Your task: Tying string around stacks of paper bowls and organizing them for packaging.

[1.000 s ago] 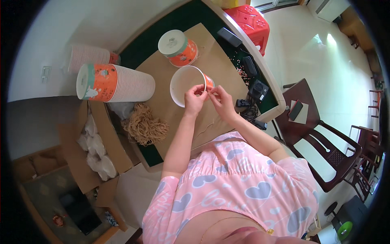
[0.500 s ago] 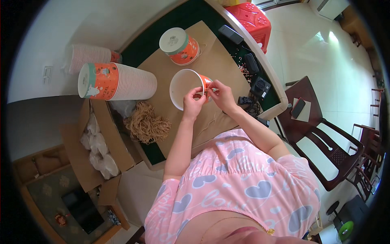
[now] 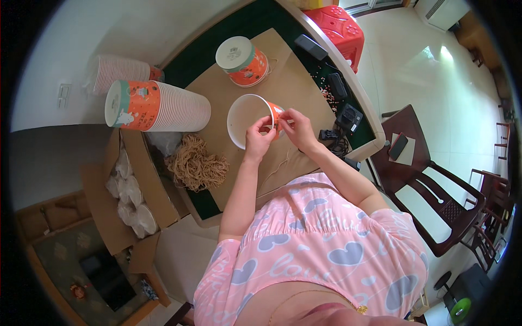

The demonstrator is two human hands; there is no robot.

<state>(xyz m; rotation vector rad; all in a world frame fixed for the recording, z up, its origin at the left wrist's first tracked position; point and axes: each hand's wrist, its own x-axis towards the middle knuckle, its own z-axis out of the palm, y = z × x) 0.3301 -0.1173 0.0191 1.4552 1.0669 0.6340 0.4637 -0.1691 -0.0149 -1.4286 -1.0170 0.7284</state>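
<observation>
An orange paper bucket (image 3: pixel 246 120) with a white inside lies tilted in front of me, its mouth facing left. My left hand (image 3: pixel 259 139) grips its rim, fingers reaching inside and thumb outside. Against the bucket's printed outer side, the fingers of my right hand (image 3: pixel 296 129) are pinched together; what they hold there is too small to make out. A thin piece of twine (image 3: pixel 278 167) trails over the brown board just below the hands. Farther off, a second paper bucket (image 3: pixel 251 69) stands upside down, with a loop of twine at its side.
Brown board (image 3: pixel 217 100) covers much of the green table. At left lie a long stack of nested buckets (image 3: pixel 176 108), a tangled heap of twine (image 3: pixel 197 165) and an open carton (image 3: pixel 157 185) of white wrapped items. Black adapters (image 3: pixel 348 117) and cables line the right edge, beside a wooden chair (image 3: pixel 408 163).
</observation>
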